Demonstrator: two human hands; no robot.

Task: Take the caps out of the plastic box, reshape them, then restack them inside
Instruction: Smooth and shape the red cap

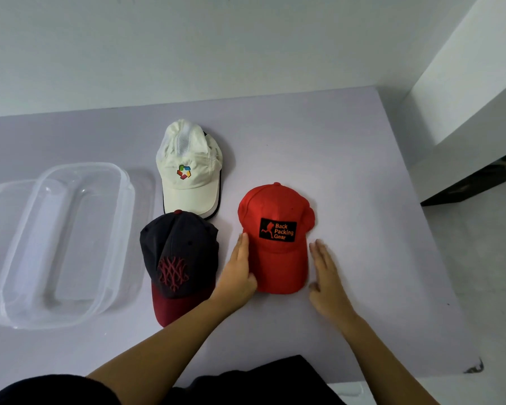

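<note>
Head | three caps (275, 229) on table (362, 200) | one plastic box (0, 287) | two hands (237, 276)

The pale lilac counter (348, 159) carries a clear plastic box (62, 244) at left, then a white cap (189, 171), a navy cap (178, 258) and a red cap (276, 238).

One head-worn wide view, looking steeply down and forward over the table (362, 159) from close above its near edge. The wall meets the table's far edge at twelve o'clock, forearms enter from six, floor shows at three. No second view shares it.
</note>
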